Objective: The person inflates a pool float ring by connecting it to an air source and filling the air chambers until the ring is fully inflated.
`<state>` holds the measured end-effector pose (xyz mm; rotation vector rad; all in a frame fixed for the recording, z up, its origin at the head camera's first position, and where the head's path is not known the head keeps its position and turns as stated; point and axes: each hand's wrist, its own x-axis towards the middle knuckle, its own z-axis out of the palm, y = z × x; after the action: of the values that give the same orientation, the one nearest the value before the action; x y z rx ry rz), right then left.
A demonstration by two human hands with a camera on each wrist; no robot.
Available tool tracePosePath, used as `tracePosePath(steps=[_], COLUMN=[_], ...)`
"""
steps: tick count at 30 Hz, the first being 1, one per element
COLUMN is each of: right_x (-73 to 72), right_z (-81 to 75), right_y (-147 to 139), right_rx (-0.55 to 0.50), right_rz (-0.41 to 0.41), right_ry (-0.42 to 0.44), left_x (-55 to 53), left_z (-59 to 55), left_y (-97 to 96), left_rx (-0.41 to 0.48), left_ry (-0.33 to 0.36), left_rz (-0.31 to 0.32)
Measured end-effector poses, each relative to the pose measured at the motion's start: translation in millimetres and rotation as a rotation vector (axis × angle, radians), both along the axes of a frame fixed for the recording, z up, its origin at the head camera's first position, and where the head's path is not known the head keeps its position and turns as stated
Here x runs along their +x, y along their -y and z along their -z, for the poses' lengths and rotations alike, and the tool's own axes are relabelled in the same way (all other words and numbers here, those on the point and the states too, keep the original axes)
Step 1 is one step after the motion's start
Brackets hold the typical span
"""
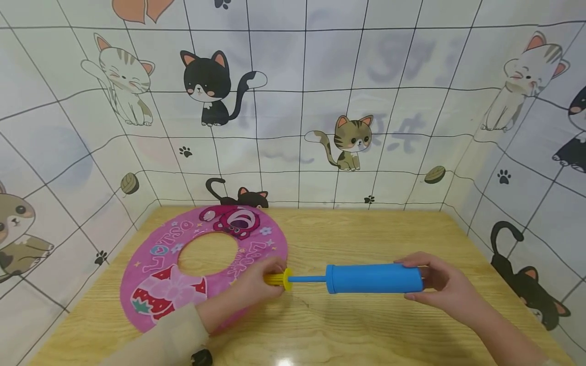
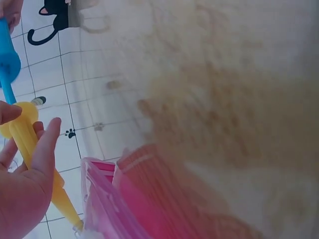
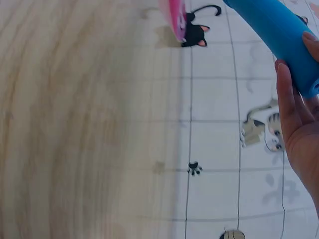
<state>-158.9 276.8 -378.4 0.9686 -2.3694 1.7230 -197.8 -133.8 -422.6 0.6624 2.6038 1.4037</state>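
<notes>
Left grip (image 1: 257,281) is clamping the handle (image 1: 277,279); right grip (image 1: 446,288) is pinching the barrel (image 1: 373,278), apparently for holding the rod (image 1: 308,279) straight between them.

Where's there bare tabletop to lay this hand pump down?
The wooden tabletop is bare behind the blue hand pump, between the pink swim ring and right wall, and in front of the pump, between the forearms. Crowded: the left side, where the ring lies and the left hand grips the yellow handle.

The swim ring (image 1: 157,246) lies left of the pump barrel (image 1: 373,278).
</notes>
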Motion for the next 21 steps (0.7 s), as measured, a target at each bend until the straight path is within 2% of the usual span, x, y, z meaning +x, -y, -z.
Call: tracePosePath(steps=[5,8,12,15,21], right_x=[5.0,11.2,16.0,16.9,16.7], right_z=[-9.1,-13.9,-14.0,-11.4,-4.3], right_y=[-25.8,-38.4,-45.9,-42.0,-16.0], right_rx=[-0.080,-0.068,-0.070,-0.064,0.074], right_rz=[-0.063,-0.024,-0.038,-0.034,0.144], right_ry=[-0.013,-0.010,-0.017,-0.016,0.049], left_x=[-0.4,-1.1,-1.7,-1.5,-1.7], left_z=[-3.7,-3.8,-2.2,-1.0,0.1], left_y=[3.2,5.1,8.0,7.8,2.1], left_rx=[0.004,0.025,0.075,0.090,0.074], left_ry=[0.002,0.010,0.038,0.055,0.071], left_rz=[-0.009,0.010,0.056,0.068,0.045])
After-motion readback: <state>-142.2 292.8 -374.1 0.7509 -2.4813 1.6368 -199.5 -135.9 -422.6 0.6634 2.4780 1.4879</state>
